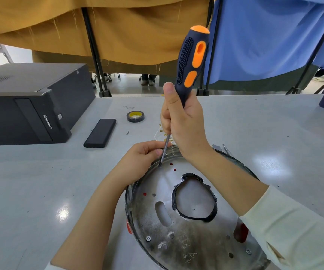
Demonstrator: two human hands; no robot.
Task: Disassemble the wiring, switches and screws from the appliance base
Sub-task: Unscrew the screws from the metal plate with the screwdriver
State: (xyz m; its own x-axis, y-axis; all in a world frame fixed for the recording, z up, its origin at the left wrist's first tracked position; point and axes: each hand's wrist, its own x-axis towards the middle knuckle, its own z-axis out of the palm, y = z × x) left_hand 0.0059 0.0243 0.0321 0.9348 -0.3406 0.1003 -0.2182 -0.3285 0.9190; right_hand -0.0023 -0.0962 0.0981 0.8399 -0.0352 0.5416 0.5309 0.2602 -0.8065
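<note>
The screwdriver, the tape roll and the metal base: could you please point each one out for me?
screwdriver point(191, 59), head view, on its handle.
tape roll point(135, 116), head view, on its top face.
metal base point(194, 238), head view, on bare plate.

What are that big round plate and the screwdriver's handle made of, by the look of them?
The round plate looks like bare sheet metal: silvery, shiny, scratched, with punched holes. The screwdriver handle seems to be moulded plastic or rubber, matte dark blue with orange inserts and a dotted grip; its shaft looks like polished steel.
</note>
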